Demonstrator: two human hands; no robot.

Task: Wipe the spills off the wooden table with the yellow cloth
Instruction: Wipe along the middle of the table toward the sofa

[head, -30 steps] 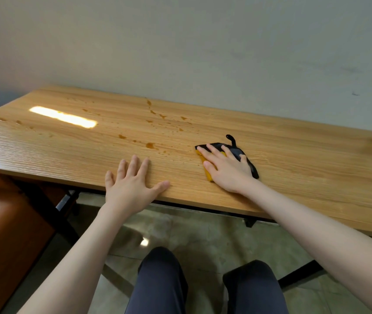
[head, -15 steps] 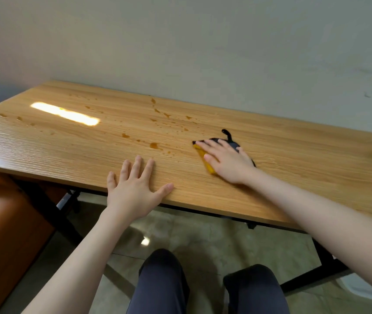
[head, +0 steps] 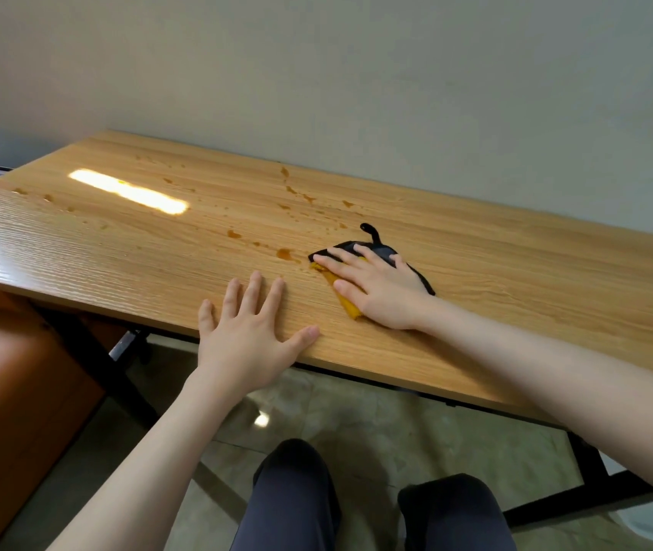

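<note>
My right hand [head: 380,288] lies flat on the yellow cloth [head: 343,302], which has a dark side and a black loop, pressing it onto the wooden table [head: 515,280]. Most of the cloth is hidden under my palm. Brown spills [head: 285,254] dot the tabletop just left of the cloth, with smaller drops trailing toward the wall and the far left. My left hand [head: 249,332] rests flat on the table's near edge, fingers spread, holding nothing.
A grey wall [head: 356,73] runs right behind the table. A reddish-brown cabinet [head: 10,383] stands at lower left beside the black table legs. My knees [head: 297,495] are under the near edge, above a tiled floor.
My right hand has slid the cloth a little to the left, closer to the nearest brown spill. My left hand has stayed planted on the table edge.
</note>
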